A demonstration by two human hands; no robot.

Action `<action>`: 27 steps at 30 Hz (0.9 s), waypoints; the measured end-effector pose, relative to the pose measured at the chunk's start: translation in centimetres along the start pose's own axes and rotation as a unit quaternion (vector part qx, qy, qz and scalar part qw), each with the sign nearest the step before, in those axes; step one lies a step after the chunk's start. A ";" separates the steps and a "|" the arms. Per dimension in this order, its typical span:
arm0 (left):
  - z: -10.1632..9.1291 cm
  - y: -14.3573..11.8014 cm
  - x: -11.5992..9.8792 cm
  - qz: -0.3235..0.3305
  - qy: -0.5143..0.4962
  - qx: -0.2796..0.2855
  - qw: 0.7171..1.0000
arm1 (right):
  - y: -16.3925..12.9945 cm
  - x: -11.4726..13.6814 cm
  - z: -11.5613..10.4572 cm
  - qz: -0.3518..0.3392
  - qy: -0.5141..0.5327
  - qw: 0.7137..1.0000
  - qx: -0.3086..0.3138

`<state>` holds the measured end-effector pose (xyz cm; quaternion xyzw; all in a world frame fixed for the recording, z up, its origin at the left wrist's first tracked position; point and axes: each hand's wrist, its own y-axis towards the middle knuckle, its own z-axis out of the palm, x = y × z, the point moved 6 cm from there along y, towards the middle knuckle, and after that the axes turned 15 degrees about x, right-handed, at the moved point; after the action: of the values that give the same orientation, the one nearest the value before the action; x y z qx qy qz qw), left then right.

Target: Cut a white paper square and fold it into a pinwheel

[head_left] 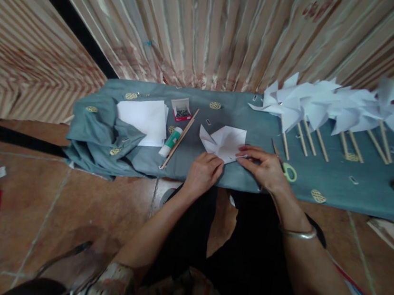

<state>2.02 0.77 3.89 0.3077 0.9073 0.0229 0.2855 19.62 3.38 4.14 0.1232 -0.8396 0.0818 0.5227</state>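
A partly folded white paper square (225, 142), with several flaps raised, is laid flat on the grey-blue cloth-covered bench (336, 179), near its front edge and about midway along it. The near corner of this paper is pinched by the left hand (202, 173), whose fingers are curled narrowly around the edge. The right-hand edge of the same paper is pressed down by the right hand (265, 167), its fingers bent and closed onto the sheet; a silver bangle (297, 233) is worn on that wrist. Just right of the folded paper, partly hidden beneath the right hand, a pair of scissors with pale green handles (289, 172) is seen on the cloth. To the left of the folded paper, a thin wooden stick (180, 138) is laid diagonally, with a white and green glue stick (170, 142) touching it on its left side. Further left of the folded paper, a stack of plain white paper sheets (145, 119) is placed, and behind the glue stick a small open red box of pins (181, 109) is set. Well to the right of the folded paper, along the back of the bench, a row of finished white paper pinwheels on wooden sticks (331, 109) is laid out.
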 end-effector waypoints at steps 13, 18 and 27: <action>0.2 -1.0 -0.3 0.005 -0.037 -0.013 0.999 | 2.4 -0.2 1.0 0.011 0.006 1.000 -0.025; 0.7 -1.0 -0.2 -0.020 -0.038 0.015 0.999 | 3.1 0.2 1.7 0.004 -0.038 0.999 -0.011; 1.2 -0.9 -0.5 0.000 -0.007 0.050 0.999 | 2.2 0.7 0.5 0.007 -0.022 1.000 0.008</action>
<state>2.49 -0.41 2.90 0.3221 0.9052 -0.0245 0.2760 18.24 5.26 4.52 0.1236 -0.8511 0.0890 0.5025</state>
